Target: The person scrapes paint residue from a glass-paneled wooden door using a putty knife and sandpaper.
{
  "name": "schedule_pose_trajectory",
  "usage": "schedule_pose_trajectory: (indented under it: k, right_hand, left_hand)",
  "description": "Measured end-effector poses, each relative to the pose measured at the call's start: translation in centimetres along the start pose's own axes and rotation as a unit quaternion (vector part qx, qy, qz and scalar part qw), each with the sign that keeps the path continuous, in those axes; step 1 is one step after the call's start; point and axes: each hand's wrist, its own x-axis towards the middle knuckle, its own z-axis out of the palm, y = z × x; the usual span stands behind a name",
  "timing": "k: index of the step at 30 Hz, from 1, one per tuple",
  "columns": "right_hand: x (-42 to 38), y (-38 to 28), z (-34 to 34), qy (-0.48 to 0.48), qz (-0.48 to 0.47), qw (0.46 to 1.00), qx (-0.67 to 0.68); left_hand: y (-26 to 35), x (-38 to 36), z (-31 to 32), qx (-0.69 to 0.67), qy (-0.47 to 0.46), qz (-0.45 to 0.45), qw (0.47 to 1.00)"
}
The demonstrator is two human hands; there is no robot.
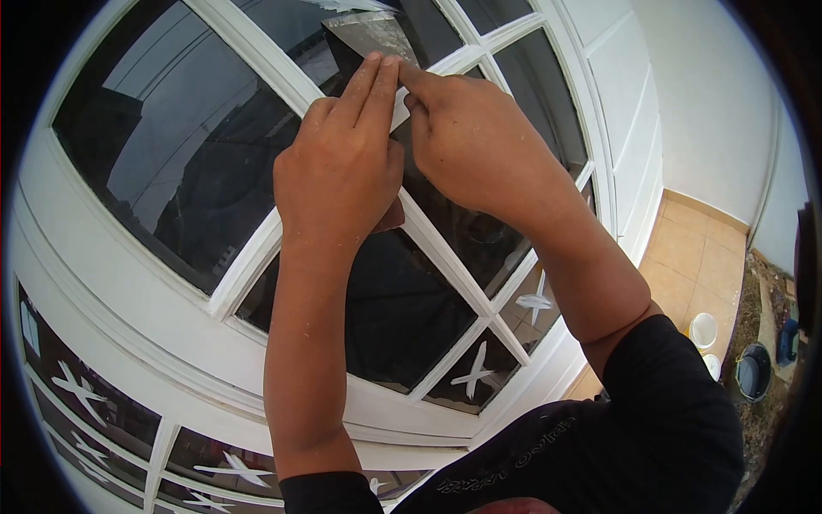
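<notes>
A putty knife has its wide metal blade (372, 36) against a dark glass pane near the top of the head view. A reddish-brown handle end (391, 217) sticks out below my left hand. My left hand (338, 163) is closed on the knife, with two fingers stretched up to the blade's lower edge. Beside it, my right hand (475, 137) is also closed at the knife, its index fingertip pressing near the blade; its other fingers are mostly hidden. A white smear (351, 4) lies on the glass just beyond the blade.
White frame bars (445, 253) divide the panes. Lower panes carry white painted crosses (473, 370). At right are a tiled floor (685, 248), a white bucket (703, 330) and a dark bucket (753, 373) on the ground.
</notes>
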Motion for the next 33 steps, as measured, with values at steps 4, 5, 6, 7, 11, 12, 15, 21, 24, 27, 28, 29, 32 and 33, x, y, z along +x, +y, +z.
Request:
schedule_pose_trajectory:
  k: [4,5,6,7,11,12,15,21,24,27,28,29,32,33]
  right_hand:
    - [0.3,0.3,-0.4,-0.053,0.028,0.998,0.007]
    - [0.3,0.5,-0.3,-0.035,-0.012,0.999,-0.018]
    - [0.2,0.3,-0.4,-0.035,-0.011,0.999,-0.019]
    - [0.0,-0.2,-0.6,-0.058,0.031,0.998,0.001]
    - [0.3,0.6,-0.2,-0.037,0.005,0.999,-0.014]
    - [0.2,0.4,-0.3,-0.035,0.006,0.999,-0.014]
    - [-0.1,0.1,-0.5,-0.061,0.052,0.997,0.009]
    - [0.1,0.2,-0.7,-0.044,0.049,0.998,0.003]
    - [0.6,0.5,-1.0,-0.097,0.103,0.990,0.027]
    - [0.4,0.5,-0.8,-0.053,0.061,0.997,0.003]
    - [0.2,0.3,-1.0,-0.076,0.086,0.993,0.017]
    - [0.2,0.2,-1.2,-0.097,0.110,0.989,0.030]
    - [0.8,1.2,0.0,-0.039,0.134,0.988,0.065]
    - [0.4,1.2,-0.1,-0.037,0.134,0.988,0.063]
  left_hand:
    - [0.2,0.0,0.0,-0.001,-0.009,-0.004,1.000]
    - [0.2,0.1,-0.1,-0.003,-0.010,-0.003,1.000]
    - [0.2,0.2,-0.2,-0.006,-0.008,-0.002,1.000]
    - [0.2,0.1,0.0,-0.007,-0.007,-0.002,1.000]
    - [0.3,0.0,0.1,-0.007,-0.008,-0.003,1.000]
    - [0.3,0.1,0.0,-0.007,-0.013,-0.007,1.000]
    - [0.2,0.0,0.1,0.002,-0.014,0.003,1.000]
    - [0.3,0.0,-0.2,-0.003,-0.022,-0.003,1.000]
    - [0.2,0.0,0.1,-0.013,-0.015,0.006,1.000]
    - [0.3,-0.1,-0.2,-0.007,-0.030,-0.001,1.000]
    - [0.4,-0.2,-0.3,-0.009,-0.028,-0.001,1.000]
    - [0.4,-0.1,-0.3,-0.019,-0.034,-0.013,0.999]
    - [0.6,-0.1,-0.3,-0.033,-0.038,-0.021,0.999]
    - [0.6,0.0,-0.3,-0.035,-0.034,-0.020,0.999]
